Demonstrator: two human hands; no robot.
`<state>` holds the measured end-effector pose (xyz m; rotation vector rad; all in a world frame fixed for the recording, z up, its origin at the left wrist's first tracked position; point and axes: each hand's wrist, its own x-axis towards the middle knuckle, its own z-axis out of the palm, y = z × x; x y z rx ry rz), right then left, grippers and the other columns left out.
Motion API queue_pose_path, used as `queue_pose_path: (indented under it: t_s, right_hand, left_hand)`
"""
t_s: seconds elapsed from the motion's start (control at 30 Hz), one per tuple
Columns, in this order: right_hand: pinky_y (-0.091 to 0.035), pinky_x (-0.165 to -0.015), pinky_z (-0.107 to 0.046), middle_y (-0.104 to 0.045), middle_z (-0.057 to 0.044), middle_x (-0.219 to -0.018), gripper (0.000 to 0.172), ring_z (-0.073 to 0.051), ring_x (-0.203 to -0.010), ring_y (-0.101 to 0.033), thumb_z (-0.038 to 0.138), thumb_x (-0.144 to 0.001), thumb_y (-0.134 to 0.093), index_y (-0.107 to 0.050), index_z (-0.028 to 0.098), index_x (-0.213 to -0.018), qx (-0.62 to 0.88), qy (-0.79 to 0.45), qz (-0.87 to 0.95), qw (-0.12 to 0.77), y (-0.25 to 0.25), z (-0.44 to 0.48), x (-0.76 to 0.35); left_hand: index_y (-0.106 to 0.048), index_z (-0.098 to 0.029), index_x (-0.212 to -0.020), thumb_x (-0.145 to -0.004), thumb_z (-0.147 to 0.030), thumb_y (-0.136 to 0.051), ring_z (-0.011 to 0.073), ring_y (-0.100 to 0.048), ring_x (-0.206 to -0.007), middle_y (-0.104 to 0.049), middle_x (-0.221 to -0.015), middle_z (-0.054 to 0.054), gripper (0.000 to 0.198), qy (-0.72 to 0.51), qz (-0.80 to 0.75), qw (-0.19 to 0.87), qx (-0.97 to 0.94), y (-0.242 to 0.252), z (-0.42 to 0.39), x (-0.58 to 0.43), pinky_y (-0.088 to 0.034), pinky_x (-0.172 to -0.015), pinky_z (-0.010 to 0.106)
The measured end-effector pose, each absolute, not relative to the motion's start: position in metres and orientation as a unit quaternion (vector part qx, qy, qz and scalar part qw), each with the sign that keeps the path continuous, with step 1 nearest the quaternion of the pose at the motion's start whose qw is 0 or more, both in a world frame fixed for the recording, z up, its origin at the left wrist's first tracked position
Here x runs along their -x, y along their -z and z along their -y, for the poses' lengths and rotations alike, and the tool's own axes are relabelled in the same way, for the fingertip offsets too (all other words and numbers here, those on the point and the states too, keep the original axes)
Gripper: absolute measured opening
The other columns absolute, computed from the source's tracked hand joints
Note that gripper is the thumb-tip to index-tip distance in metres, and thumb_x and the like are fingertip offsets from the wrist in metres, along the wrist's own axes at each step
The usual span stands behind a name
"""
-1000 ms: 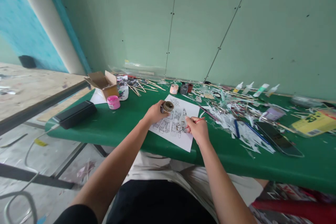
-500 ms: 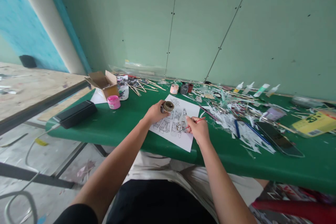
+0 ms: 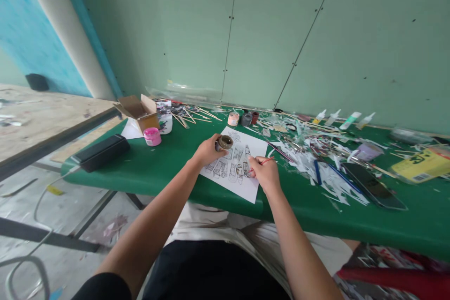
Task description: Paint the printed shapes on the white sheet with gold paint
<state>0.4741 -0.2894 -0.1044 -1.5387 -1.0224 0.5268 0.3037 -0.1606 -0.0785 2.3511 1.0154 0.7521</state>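
Observation:
A white sheet of paper (image 3: 250, 191) printed with several patterned outline shapes lies on the green tabletop (image 3: 183, 168). My left hand (image 3: 208, 151) grips a small open paint jar (image 3: 225, 142) with brownish contents, held over the sheet's upper left part. Pinched in my right hand (image 3: 265, 172) is a thin red-handled paintbrush (image 3: 267, 160). Its lower end points down-left toward the printed shapes in the middle of the sheet. Whether the tip touches the paper is too small to tell.
Several paint jars (image 3: 233, 119) stand behind the sheet. To the left are a pink jar (image 3: 152, 137), a cardboard box (image 3: 146, 119) and a black speaker-like block (image 3: 101, 151). Paper scraps (image 3: 326, 176), a phone (image 3: 374, 186) and a yellow packet (image 3: 422, 165) lie on the right.
My right hand has shifted very slightly over the sheet with the paintbrush. The left hand and the jar look the same.

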Motion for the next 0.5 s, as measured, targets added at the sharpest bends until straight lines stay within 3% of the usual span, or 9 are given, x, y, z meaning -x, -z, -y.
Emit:
queue_pose_path:
  t_s: [0.5]
  right_hand:
    - [-0.034, -0.037, -0.024, -0.045, 0.004, -0.031, 0.041, -0.012, -0.032, -0.045, 0.042, -0.076, -0.058, -0.044, 0.022, -0.043, 0.652, -0.231, 0.429, 0.581, 0.1035, 0.2897, -0.4733]
  left_hand:
    - [-0.051, -0.019, -0.116, -0.069, -0.034, -0.071, 0.0253, -0.062, -0.093, -0.066, -0.104, 0.007, 0.054, -0.278, -0.373, 0.229, -0.855, 0.0782, 0.1613, -0.3039, -0.047, -0.073, 0.032]
